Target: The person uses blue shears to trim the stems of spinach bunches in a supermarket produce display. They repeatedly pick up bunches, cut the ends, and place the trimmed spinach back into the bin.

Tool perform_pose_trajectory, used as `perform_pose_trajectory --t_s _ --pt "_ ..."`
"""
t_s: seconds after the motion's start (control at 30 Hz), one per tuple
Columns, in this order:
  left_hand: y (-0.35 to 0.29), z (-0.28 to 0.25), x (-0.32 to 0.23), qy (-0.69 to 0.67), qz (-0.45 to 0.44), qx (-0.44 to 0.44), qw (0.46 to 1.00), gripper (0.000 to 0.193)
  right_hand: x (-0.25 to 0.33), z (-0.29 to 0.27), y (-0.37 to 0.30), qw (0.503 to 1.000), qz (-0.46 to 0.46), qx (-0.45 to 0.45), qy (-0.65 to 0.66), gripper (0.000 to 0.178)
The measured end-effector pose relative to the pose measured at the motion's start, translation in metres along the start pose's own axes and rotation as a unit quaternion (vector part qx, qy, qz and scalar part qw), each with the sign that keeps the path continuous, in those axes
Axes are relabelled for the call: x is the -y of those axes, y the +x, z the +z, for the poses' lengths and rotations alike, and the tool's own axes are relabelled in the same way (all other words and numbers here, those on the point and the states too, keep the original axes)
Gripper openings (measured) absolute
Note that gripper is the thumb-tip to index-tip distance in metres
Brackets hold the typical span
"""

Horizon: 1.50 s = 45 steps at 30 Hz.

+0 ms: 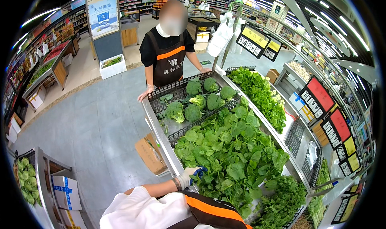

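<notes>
One hand (193, 176), the left, is set against the greens (233, 144) at near left; finger closure can't be told. Broccoli (175, 112) is laid at the far end.

Seven broccoli heads (215, 102), one spinach heap (231, 144)

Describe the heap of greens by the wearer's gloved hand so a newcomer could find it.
Start at the metal display stand in the picture's middle. Nearer than its broccoli lies the heap of broad-leaved greens, with the person's gloved left hand at its left edge. Flat, rounded leaves set it apart from the knobbly broccoli and the finely cut greens at its lower right.
</notes>
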<state>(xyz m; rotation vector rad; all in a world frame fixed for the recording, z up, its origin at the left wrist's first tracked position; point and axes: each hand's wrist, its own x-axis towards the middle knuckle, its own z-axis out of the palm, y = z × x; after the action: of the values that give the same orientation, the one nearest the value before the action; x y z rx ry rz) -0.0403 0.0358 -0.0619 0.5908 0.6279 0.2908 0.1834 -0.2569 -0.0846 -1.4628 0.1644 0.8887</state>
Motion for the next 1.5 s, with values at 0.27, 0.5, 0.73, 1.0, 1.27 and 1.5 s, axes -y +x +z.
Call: perform_pose_trajectory --t_s 0.27,0.5,0.73,1.0,1.27,1.5 --pt "0.005 -0.009 0.015 -0.006 0.016 0.0 1.0 0.024 -0.004 -0.016 -0.004 1.0 0.005 0.004 0.026 0.025" --pt "-0.006 -0.01 0.015 0.223 0.17 0.088 0.956 0.031 -0.008 -0.023 -0.006 0.999 0.007 0.007 0.039 0.025" --pt "-0.007 -0.005 0.015 -0.007 -0.024 0.035 0.999 0.026 -0.003 -0.02 -0.001 0.998 0.017 -0.002 0.054 0.025" --pt "-0.018 0.0 0.009 0.0 -0.028 0.012 1.0 0.025 0.001 -0.018 0.004 0.998 0.02 0.002 0.062 0.025" --pt "-0.013 0.004 0.015 -0.022 -0.016 -0.024 0.999 0.027 -0.002 -0.025 0.002 0.997 0.02 0.001 0.07 0.025" --pt "-0.023 0.014 0.003 0.029 -0.019 -0.01 0.999 0.028 -0.009 -0.027 -0.001 0.996 0.026 -0.009 0.087 0.025"
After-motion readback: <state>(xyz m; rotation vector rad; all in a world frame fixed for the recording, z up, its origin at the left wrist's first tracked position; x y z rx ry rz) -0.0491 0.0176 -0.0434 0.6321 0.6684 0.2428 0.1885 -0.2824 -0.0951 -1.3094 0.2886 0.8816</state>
